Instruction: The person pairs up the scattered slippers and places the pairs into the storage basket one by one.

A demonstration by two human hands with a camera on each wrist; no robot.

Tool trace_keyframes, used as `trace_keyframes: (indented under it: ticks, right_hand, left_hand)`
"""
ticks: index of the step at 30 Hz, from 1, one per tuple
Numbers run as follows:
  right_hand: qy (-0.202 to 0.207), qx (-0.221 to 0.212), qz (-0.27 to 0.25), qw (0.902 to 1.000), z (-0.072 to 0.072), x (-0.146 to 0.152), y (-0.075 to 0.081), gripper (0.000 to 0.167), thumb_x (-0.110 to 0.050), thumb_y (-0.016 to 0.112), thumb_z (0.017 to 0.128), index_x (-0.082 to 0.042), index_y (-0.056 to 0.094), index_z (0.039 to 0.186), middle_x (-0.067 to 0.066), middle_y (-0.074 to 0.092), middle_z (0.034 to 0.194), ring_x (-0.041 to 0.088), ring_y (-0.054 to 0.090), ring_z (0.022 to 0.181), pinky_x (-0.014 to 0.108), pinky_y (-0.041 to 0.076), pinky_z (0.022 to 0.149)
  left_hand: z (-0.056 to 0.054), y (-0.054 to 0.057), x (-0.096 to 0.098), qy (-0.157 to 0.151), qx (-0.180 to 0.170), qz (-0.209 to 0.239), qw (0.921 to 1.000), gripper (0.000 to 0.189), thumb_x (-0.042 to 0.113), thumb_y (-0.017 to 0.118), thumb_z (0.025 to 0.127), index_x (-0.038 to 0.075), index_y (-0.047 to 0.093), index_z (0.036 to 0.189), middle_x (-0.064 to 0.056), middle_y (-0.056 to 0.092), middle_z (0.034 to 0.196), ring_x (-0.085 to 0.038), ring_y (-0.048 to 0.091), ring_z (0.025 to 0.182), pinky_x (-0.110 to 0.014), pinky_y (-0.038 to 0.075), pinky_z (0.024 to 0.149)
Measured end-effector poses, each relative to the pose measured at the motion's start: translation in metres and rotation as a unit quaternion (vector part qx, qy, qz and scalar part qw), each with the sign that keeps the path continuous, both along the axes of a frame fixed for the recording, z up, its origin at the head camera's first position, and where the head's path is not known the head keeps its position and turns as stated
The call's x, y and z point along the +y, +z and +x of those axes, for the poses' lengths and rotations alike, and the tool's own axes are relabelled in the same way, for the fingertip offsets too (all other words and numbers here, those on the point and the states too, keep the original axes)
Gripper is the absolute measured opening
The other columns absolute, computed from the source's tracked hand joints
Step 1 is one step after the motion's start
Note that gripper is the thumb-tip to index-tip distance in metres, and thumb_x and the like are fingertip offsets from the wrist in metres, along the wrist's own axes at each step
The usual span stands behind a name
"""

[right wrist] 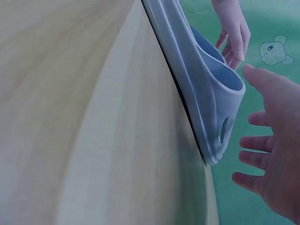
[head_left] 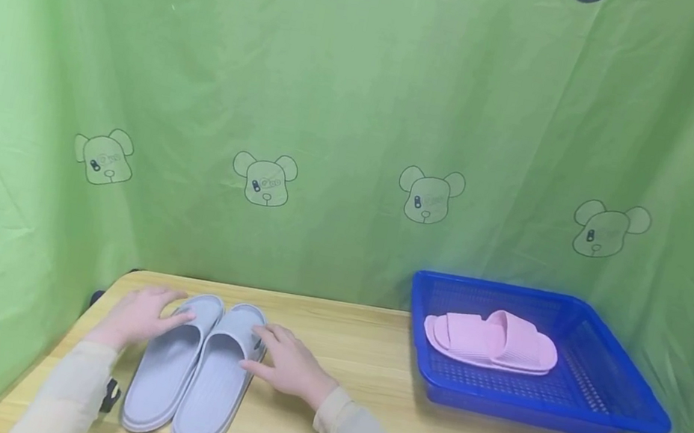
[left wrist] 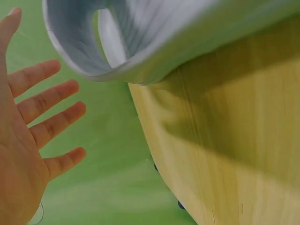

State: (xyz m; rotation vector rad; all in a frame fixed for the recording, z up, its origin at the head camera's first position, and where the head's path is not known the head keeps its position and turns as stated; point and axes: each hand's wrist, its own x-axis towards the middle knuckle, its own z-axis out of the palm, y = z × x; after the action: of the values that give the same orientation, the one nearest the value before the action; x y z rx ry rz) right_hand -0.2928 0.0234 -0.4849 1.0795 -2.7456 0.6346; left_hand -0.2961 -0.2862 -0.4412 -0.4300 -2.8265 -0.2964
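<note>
A pair of grey slippers [head_left: 218, 378] lies side by side on the wooden table, toes toward the back. My left hand [head_left: 142, 316] is at the left slipper's strap, its fingers spread and relaxed; in the left wrist view the left hand [left wrist: 28, 126] shows an empty palm beside the slipper [left wrist: 154, 42]. Over on the other side, my right hand [head_left: 292, 365] is beside the right slipper's strap with its fingers loosely extended. The right wrist view has the right hand [right wrist: 279, 140] apart from the slipper [right wrist: 206, 93], holding nothing.
At the back right of the table [head_left: 340, 344] stands a blue plastic basket [head_left: 561, 413] with pink slippers [head_left: 494, 342] in it. A green curtain [head_left: 363, 113] with bear prints hangs behind and along both sides.
</note>
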Motion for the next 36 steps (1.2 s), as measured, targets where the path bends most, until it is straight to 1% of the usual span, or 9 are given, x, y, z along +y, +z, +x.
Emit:
trace_keyframes:
  ticks: [3, 8, 13, 18, 21, 25, 30, 36]
  right_hand:
    - [0.000, -0.002, -0.002, 1.0000, -0.004, -0.004, -0.002, 0.076, -0.064, 0.047, 0.093, -0.012, 0.040, 0.148, 0.016, 0.043, 0.151, 0.031, 0.044, 0.137, 0.048, 0.038, 0.113]
    - [-0.001, -0.009, -0.004, 0.9999, -0.010, -0.010, -0.005, 0.077, -0.064, 0.047, 0.093, -0.012, 0.039, 0.149, 0.017, 0.041, 0.151, 0.032, 0.043, 0.138, 0.048, 0.038, 0.113]
    - [-0.002, -0.020, -0.002, 0.9998, -0.015, -0.014, -0.006, 0.079, -0.065, 0.048, 0.092, -0.012, 0.036, 0.150, 0.017, 0.040, 0.152, 0.033, 0.042, 0.139, 0.049, 0.037, 0.114]
    - [0.000, -0.029, 0.002, 0.9996, -0.017, -0.016, -0.006, 0.080, -0.063, 0.051, 0.092, -0.011, 0.034, 0.151, 0.017, 0.039, 0.153, 0.032, 0.040, 0.140, 0.048, 0.036, 0.114]
    - [0.002, -0.034, 0.000, 0.9994, -0.019, -0.017, -0.007, 0.081, -0.062, 0.052, 0.091, -0.011, 0.033, 0.151, 0.017, 0.038, 0.153, 0.033, 0.040, 0.140, 0.048, 0.037, 0.114]
    - [0.000, -0.049, -0.005, 0.9988, -0.022, -0.019, -0.009, 0.082, -0.063, 0.051, 0.091, -0.011, 0.032, 0.152, 0.018, 0.037, 0.154, 0.034, 0.039, 0.141, 0.050, 0.037, 0.114]
    - [-0.003, -0.068, -0.011, 0.9976, -0.025, -0.023, -0.009, 0.083, -0.065, 0.050, 0.091, -0.012, 0.032, 0.152, 0.018, 0.035, 0.155, 0.034, 0.038, 0.142, 0.051, 0.035, 0.114]
    - [0.002, -0.066, -0.011, 0.9978, -0.031, -0.027, -0.010, 0.081, -0.064, 0.051, 0.091, -0.012, 0.033, 0.151, 0.016, 0.038, 0.154, 0.033, 0.039, 0.141, 0.049, 0.035, 0.115]
  left_hand:
    - [-0.002, -0.003, 0.001, -0.006, -0.007, -0.008, 0.9999, 0.063, 0.058, 0.056, 0.091, 0.008, 0.061, 0.130, -0.019, 0.064, 0.127, -0.042, 0.060, 0.117, -0.060, 0.044, 0.100]
    - [-0.005, -0.005, 0.004, -0.014, -0.022, -0.020, 0.9994, 0.064, 0.060, 0.054, 0.091, 0.011, 0.061, 0.131, -0.018, 0.064, 0.128, -0.041, 0.061, 0.114, -0.060, 0.046, 0.097]
    - [-0.007, -0.006, 0.006, -0.018, -0.038, -0.021, 0.9989, 0.067, 0.062, 0.053, 0.091, 0.011, 0.059, 0.133, -0.019, 0.063, 0.129, -0.042, 0.061, 0.115, -0.062, 0.046, 0.096]
    - [-0.013, -0.009, 0.004, -0.024, -0.047, -0.026, 0.9983, 0.066, 0.061, 0.053, 0.091, 0.010, 0.059, 0.133, -0.019, 0.063, 0.130, -0.042, 0.060, 0.117, -0.063, 0.045, 0.097]
    - [-0.017, -0.013, 0.003, -0.026, -0.054, -0.026, 0.9978, 0.067, 0.062, 0.052, 0.091, 0.011, 0.059, 0.134, -0.020, 0.062, 0.131, -0.042, 0.060, 0.117, -0.062, 0.045, 0.097]
    - [-0.019, -0.014, 0.002, -0.027, -0.078, -0.022, 0.9963, 0.068, 0.062, 0.050, 0.092, 0.012, 0.056, 0.137, -0.023, 0.059, 0.134, -0.044, 0.057, 0.121, -0.062, 0.044, 0.099]
    - [-0.018, -0.012, 0.004, -0.026, -0.117, -0.008, 0.9928, 0.069, 0.062, 0.048, 0.093, 0.012, 0.051, 0.142, -0.024, 0.054, 0.139, -0.046, 0.052, 0.126, -0.064, 0.041, 0.102]
    - [-0.018, -0.010, 0.006, -0.025, -0.145, 0.005, 0.9891, 0.071, 0.061, 0.047, 0.094, 0.012, 0.046, 0.145, -0.023, 0.050, 0.143, -0.047, 0.048, 0.130, -0.066, 0.038, 0.103]
